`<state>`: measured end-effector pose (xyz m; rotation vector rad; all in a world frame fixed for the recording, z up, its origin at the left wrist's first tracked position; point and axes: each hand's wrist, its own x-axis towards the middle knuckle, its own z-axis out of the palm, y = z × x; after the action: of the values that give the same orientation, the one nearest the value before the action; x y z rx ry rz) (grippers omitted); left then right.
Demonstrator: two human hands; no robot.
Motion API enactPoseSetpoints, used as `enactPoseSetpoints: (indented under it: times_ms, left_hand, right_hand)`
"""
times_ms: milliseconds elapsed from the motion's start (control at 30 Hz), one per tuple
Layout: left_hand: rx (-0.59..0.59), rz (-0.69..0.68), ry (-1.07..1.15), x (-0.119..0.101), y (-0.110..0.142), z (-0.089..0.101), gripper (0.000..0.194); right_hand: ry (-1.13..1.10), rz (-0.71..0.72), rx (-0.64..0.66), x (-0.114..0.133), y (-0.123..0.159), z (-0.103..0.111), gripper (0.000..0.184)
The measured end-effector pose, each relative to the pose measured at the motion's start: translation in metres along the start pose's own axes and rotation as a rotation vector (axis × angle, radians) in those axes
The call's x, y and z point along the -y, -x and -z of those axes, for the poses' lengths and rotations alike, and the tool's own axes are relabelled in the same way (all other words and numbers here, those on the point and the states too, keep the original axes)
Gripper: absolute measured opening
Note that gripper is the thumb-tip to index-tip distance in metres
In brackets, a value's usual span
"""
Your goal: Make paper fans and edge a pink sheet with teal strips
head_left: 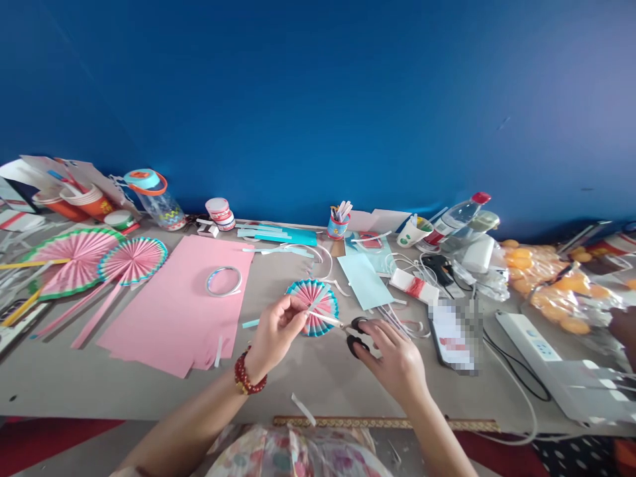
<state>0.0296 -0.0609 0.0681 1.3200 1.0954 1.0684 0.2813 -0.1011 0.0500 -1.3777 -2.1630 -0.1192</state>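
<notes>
My left hand (274, 338), with a red beaded bracelet at the wrist, pinches a narrow pale strip (319, 296), probably paper, between thumb and fingers. In my right hand (397, 361) is a pair of scissors (358, 344) with black handles, thumb and fingers in the loops. Their blades point left toward the left fingertips; whether they touch the strip I cannot tell. Beneath both lies a round pleated paper fan (332, 307), pink with a blue and white rim, partly covered by the left fingers and the blades.
Pink paper sheets (173, 298) carry a roll of tape (223, 281) on the left, beside finished pleated fans (132, 260). To the right are a light blue sheet (365, 281), red thread (416, 287), a phone (451, 334) and a power strip (539, 344). Another person's hand (623, 334) shows at the far right.
</notes>
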Motion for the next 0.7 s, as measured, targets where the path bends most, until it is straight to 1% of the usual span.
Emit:
enactPoseSetpoints:
  times_ms: [100,167,300,433,600,700]
  left_hand:
    - [-0.007,0.008,0.006,0.000,0.000,0.001,0.021]
    - [-0.013,0.007,0.008,0.001,0.000,0.002,0.020]
    - [-0.004,-0.020,0.002,0.004,0.000,0.002,0.018]
    - [-0.001,-0.039,-0.013,0.006,0.000,0.000,0.015]
    - [0.009,-0.036,0.057,0.007,0.000,0.000,0.013]
    - [0.002,-0.037,0.061,0.007,0.001,0.001,0.013]
  right_hand:
    - [0.029,0.017,-0.061,-0.004,0.003,0.002,0.018]
    - [0.052,0.025,-0.079,-0.008,0.004,0.004,0.018]
    - [0.082,0.021,-0.070,-0.012,0.003,0.005,0.020]
    - [0.077,0.025,-0.063,-0.009,-0.002,0.004,0.020]
    - [0.003,0.085,-0.024,-0.002,-0.006,0.005,0.020]
    - [-0.064,0.080,-0.026,-0.001,-0.005,0.006,0.019]
